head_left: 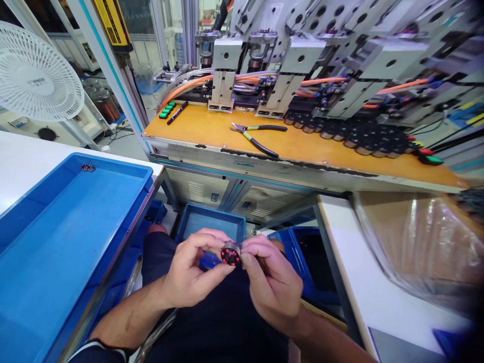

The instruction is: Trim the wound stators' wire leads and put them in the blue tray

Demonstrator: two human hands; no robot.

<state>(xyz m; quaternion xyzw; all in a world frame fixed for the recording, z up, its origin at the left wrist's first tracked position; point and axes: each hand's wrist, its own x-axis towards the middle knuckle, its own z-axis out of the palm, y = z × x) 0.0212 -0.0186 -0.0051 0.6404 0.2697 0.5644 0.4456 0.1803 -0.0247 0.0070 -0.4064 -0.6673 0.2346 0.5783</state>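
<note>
Stator core [230,253], small and round with red and black segments on its face, sits at six o'clock in the view, low and central, held above the person's lap. The left hand [189,275] comes in from seven o'clock, thumb and forefinger clamped around its left side. The right hand [270,282] comes in from five o'clock, its fingertips pinched together at the right rim, perhaps on a fine wire, though that is too small to tell. Just beyond the hands is a small blue bin [212,222]. A large blue tray [56,242] lies at nine o'clock. Pliers [257,136] rest on an orange bench [212,131] at twelve o'clock, under a grey machine [302,55].

This looks like close handwork on the part's rim. The next move calls for a steady left grip and a delicate right pinch.
</note>
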